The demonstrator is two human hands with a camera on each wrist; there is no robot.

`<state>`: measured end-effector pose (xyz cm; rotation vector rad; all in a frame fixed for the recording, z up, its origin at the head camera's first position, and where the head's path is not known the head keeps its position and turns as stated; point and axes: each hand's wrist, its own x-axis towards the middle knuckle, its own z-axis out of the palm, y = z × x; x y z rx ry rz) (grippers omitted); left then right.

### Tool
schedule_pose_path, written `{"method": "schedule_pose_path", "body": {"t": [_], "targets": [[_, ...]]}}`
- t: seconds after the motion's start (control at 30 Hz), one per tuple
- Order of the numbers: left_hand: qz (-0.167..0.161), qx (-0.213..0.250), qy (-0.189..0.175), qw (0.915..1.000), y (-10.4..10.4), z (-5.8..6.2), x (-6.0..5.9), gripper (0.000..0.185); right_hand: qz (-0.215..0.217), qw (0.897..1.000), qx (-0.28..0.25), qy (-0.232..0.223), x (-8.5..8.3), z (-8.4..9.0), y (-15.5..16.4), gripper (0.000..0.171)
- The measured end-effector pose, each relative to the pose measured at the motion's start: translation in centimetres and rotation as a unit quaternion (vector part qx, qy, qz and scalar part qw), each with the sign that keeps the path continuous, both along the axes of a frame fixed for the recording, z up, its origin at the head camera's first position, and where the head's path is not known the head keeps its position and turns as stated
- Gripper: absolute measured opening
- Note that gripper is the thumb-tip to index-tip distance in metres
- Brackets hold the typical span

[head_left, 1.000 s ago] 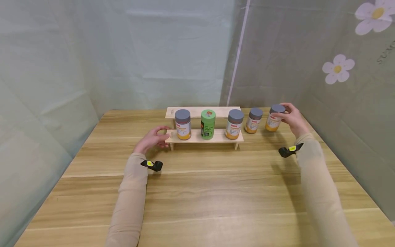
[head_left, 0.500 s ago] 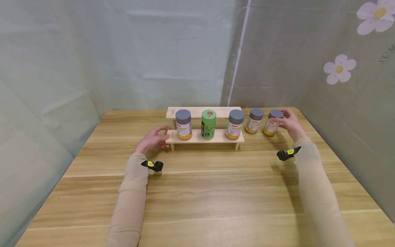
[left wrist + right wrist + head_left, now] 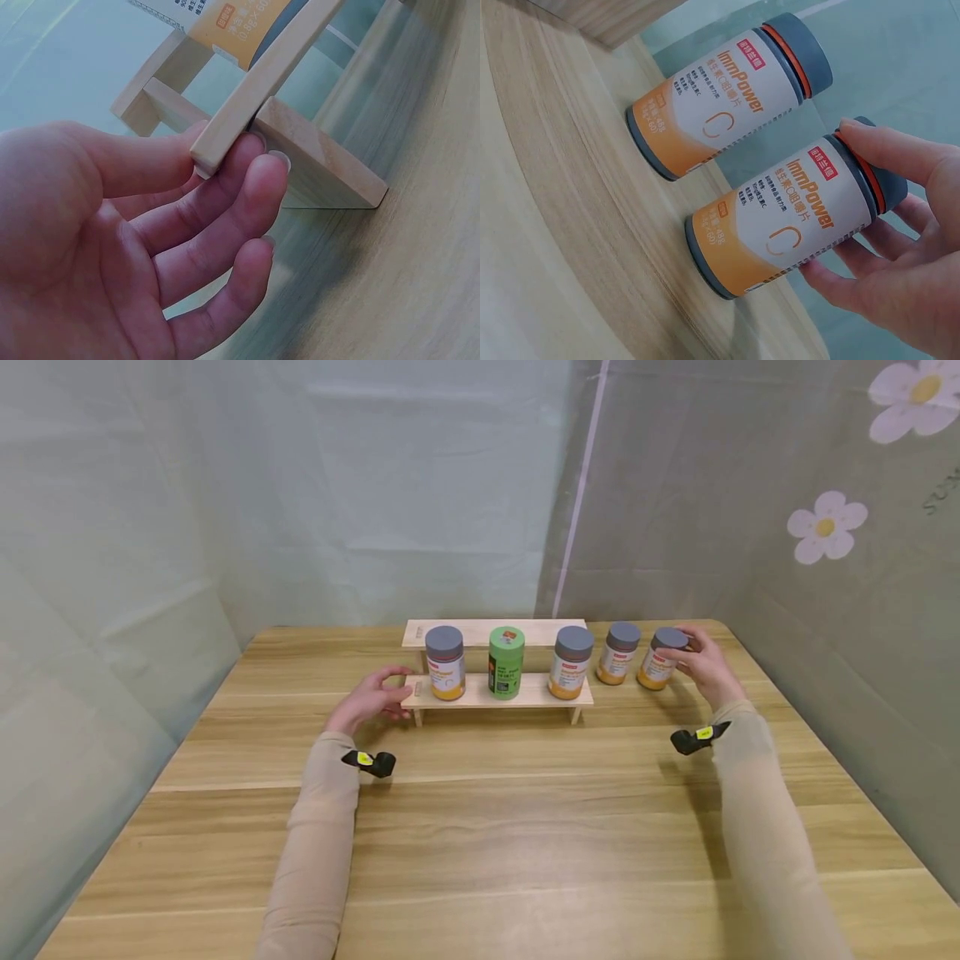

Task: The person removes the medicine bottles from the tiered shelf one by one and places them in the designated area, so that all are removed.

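The right hand (image 3: 703,662) grasps a grey-capped orange bottle (image 3: 660,657) that stands on the wooden table (image 3: 480,827), the thumb on its cap and the fingers curled around its far side. The right wrist view shows what the head view cannot: the label reads "ImmPower", and a second identical bottle (image 3: 727,97) stands just beside it, apart from the fingers (image 3: 855,255).

The left hand (image 3: 369,697) is at the left end of the small wooden shelf (image 3: 517,693). Only the left wrist view shows that its relaxed fingertips (image 3: 259,176) touch the lower board's end, gripping nothing. On this shelf stand two more orange bottles and a green one (image 3: 506,662).
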<state>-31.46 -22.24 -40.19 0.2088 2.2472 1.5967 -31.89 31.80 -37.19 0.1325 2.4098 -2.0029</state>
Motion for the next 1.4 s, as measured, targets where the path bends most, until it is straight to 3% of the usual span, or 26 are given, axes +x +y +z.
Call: {"method": "schedule_pose_path", "body": {"t": [0.4, 0.7, 0.8, 1.4], "targets": [[-0.003, -0.007, 0.001, 1.0000, -0.2, -0.1, 0.0, 0.053, 0.007, 0.997, -0.072, -0.010, 0.0, -0.2, 0.3, 0.043], [0.004, 0.021, -0.004, 0.9998, 0.0, -0.3, 0.1, 0.057, -0.010, 0.999, -0.045, -0.002, 0.1, -0.5, 0.5, 0.057], [0.008, 0.023, -0.005, 0.9997, 0.1, -0.2, 0.1, 0.056, -0.017, 0.998, -0.057, 0.005, 0.0, -0.6, 0.5, 0.060], [0.010, 0.008, -0.006, 0.9999, 0.1, -0.1, 0.1, 0.056, -0.028, 0.995, -0.064, 0.065, 0.0, -1.7, 0.5, 0.049]]}}
